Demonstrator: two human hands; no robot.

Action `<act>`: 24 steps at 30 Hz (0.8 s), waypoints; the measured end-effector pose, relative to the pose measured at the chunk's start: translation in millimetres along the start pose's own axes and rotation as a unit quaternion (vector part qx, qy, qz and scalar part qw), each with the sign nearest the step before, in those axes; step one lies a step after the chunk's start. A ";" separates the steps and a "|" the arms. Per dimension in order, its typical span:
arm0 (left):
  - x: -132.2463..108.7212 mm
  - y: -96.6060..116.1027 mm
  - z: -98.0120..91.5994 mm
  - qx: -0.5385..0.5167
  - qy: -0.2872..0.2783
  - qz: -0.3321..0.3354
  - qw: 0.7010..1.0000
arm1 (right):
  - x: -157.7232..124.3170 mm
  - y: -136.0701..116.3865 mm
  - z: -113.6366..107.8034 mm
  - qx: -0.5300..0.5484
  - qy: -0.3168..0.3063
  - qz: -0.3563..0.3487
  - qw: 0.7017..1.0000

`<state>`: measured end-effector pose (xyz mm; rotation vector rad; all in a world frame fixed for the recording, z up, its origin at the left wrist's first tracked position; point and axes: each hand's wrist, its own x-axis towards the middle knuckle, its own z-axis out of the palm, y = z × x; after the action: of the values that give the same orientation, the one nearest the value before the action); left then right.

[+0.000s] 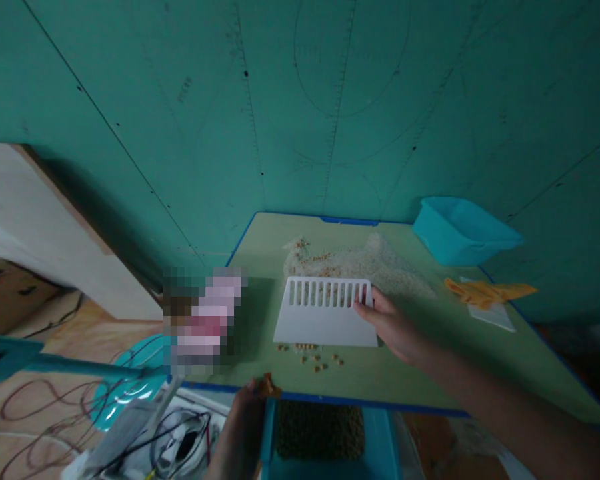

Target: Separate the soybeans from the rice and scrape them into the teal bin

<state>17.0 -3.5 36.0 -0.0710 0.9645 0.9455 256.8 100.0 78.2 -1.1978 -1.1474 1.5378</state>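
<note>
My right hand [391, 327] grips the right end of a white slotted plastic panel [325, 327], which is tilted over the table [405, 373]. Several small tan pellets [320, 365] lie along and in front of the panel's lower edge. Behind it, a pale grainy spread [380, 263], with brownish bits on its left part, covers the tabletop. At the front table edge, my left hand [249, 402] is closed by a crumpled orange-brown piece [269, 385] that looks like cloth. Just below that edge sits a blue bin [383, 440] holding dark pellets [320, 430].
A light-blue basin [463, 230] stands at the table's back right. Nearer lies an orange cloth [487, 292] on a flat white piece [495, 317]. A blurred pink item [213, 317] is at the left edge. Cables [185, 427] lie on the lower left.
</note>
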 end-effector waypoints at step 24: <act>-0.2 1.9 1.2 -0.039 0.016 0.023 0.999 | 36.5 -20.6 21.9 -0.082 -0.079 -0.049 0.992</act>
<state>16.4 -1.9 37.6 -0.1309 0.9628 1.0261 230.5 136.2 93.6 -1.1240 -1.4380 1.5086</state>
